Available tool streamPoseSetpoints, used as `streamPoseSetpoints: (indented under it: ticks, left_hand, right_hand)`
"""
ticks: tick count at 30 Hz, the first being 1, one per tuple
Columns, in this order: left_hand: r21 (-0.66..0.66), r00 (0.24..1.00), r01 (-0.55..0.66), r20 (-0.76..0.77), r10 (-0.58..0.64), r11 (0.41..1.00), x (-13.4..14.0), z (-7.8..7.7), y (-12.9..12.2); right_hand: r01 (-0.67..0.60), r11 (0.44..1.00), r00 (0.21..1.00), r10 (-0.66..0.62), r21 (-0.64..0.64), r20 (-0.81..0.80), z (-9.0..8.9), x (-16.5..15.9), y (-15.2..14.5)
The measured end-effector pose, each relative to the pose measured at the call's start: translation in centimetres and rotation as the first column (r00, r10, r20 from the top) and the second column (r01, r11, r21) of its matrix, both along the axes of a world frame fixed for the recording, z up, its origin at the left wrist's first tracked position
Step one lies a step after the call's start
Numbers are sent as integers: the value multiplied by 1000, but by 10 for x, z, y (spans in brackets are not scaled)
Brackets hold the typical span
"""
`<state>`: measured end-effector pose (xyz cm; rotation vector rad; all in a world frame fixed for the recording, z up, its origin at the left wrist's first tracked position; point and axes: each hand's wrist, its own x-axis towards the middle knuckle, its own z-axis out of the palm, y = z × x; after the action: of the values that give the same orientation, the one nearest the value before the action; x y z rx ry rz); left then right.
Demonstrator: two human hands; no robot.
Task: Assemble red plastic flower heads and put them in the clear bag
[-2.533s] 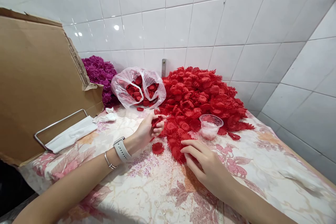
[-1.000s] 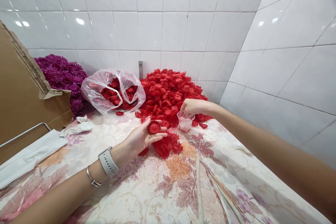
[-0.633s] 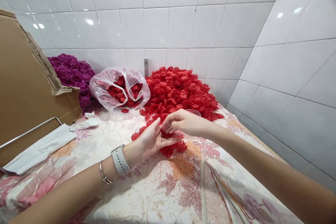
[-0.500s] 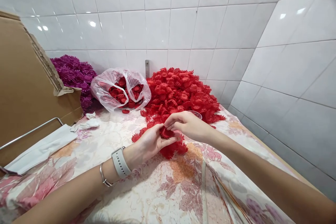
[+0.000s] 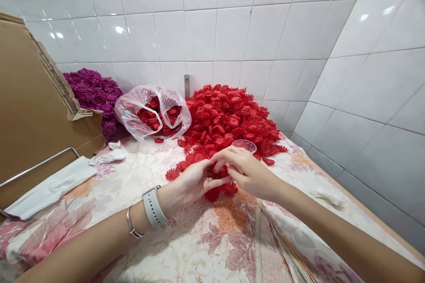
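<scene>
Over the front of the red pile, my left hand [image 5: 191, 183], with a watch and bangle at its wrist, holds a red artificial flower piece [image 5: 219, 169] with a toothed edge. Its fingers are closed around the piece. Coming from the right, my right hand [image 5: 250, 171] has its curled fingertips on the same piece, and they partly hide it. More red flower pieces [image 5: 215, 193] lie just beneath both hands. A clear round plastic tub [image 5: 245, 145] sits right behind my right hand, among the red pieces.
A big heap of red flower pieces [image 5: 229, 112] rests against the tiled wall. Left of it are a clear plastic bag [image 5: 131, 117] of darker red pieces, a purple heap [image 5: 94, 90] and a cardboard box [image 5: 40, 84]. Thin sticks [image 5: 292, 252] lie on the floral cloth [image 5: 159, 247].
My right hand has moved slightly down and right, its thumb now lower by the flower piece. More of the plastic tub shows. My left hand stays nearly in place.
</scene>
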<state>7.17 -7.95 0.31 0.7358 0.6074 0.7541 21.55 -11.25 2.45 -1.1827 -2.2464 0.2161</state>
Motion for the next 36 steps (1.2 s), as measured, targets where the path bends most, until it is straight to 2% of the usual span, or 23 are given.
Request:
streamPoseSetpoints:
  ticks: [4,8,12,15,20,23,27,32,36]
  left_hand:
    - [-7,1000,-1,-19,1,1000,0,-2,-1]
    - [39,1000,17,-21,-16,999,-3,-5,1]
    - [44,1000,-9,11,8,999,-6,-6,2]
    - [31,1000,-17,-2,17,999,-8,-6,-2]
    - [60,999,-6,44,3,998,-8,-12,-7]
    - [58,999,25,22,-26,998,-8,-15,-7]
    - [79,999,-1,32,-2,997,-8,-13,-8]
    - [53,1000,15,8,-15,998,-9,-10,-10]
    - [56,1000,-18,26,17,998,-9,-10,-9]
  right_hand:
    - [63,997,998,-62,47,-27,-6,1,-2]
    - [-7,1000,998,8,15,-70,-11,2,-3]
    - [56,998,990,-50,40,-129,-14,4,-3]
    - [18,1000,990,-15,25,-139,-16,6,-4]
    - [36,982,996,-22,183,-81,-21,4,-8]
    - [2,983,998,9,185,-61,-24,1,-10]
    - [58,962,996,-39,268,-75,-24,1,-11]
    - [28,978,997,-11,208,-81,-22,1,-13]
    - [78,959,994,-55,274,-92,-25,-1,-15]
